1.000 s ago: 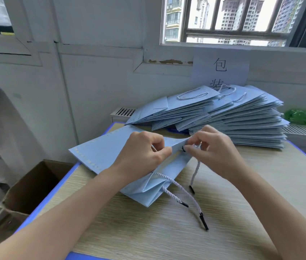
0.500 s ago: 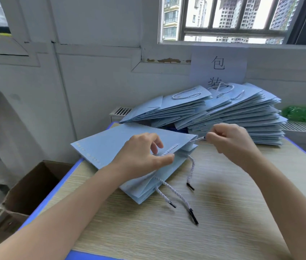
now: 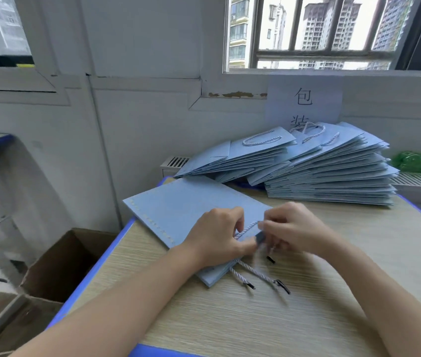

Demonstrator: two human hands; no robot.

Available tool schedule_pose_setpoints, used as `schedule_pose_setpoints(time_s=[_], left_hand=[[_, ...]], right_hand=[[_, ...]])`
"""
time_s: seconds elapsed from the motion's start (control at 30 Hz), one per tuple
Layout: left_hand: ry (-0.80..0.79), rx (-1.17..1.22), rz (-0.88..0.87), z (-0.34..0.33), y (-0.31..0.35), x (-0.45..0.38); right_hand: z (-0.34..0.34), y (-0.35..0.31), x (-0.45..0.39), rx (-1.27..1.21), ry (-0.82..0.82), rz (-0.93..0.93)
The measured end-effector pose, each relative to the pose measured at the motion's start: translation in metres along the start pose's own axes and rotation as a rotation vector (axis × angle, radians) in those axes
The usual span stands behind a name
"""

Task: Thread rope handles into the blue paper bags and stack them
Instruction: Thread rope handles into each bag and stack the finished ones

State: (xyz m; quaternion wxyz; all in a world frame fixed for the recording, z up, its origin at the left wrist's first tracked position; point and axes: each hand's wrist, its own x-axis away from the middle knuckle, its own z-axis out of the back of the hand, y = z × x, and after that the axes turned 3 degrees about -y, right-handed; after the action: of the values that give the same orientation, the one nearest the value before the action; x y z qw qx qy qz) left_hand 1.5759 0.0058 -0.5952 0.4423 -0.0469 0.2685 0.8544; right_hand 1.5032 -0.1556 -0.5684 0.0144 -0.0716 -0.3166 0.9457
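Item: flat blue paper bag [image 3: 178, 207], head view, under both hands.
I log the left hand [image 3: 217, 238] pressing the bag's open edge on the wooden table [image 3: 307, 318], its fingers pinched on a white twisted rope [image 3: 246, 229]; right hand [image 3: 294, 228] meets it, fingers closed at the same spot, on what I cannot tell; loose black-tipped rope ends [image 3: 258, 275] trail below; finished stack [image 3: 320, 171] lies behind.

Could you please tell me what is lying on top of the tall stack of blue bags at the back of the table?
On the stack of bags, the top bags show white rope handles lying flat in loops. The lower bags' handles are covered.
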Motion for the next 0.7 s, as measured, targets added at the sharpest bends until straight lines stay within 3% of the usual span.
schedule_pose_setpoints(time_s=[0.2,0.4,0.5,0.6,0.7], left_hand=[[0.015,-0.051,0.038,-0.002,-0.002,-0.002],[0.097,-0.135,0.021,-0.001,0.02,0.015],[0.136,-0.053,-0.046,0.002,0.042,0.027],[0.239,0.042,-0.125,0.018,0.069,0.034],[0.356,0.107,-0.139,0.044,0.09,0.037]], right_hand=[[-0.014,0.015,-0.006,-0.115,0.164,-0.141],[-0.03,-0.005,0.029,0.043,0.267,-0.13],[-0.039,-0.015,0.045,0.064,0.304,-0.14],[-0.03,-0.028,0.056,0.079,0.316,-0.264],[-0.009,-0.049,0.069,-0.02,0.451,-0.284]])
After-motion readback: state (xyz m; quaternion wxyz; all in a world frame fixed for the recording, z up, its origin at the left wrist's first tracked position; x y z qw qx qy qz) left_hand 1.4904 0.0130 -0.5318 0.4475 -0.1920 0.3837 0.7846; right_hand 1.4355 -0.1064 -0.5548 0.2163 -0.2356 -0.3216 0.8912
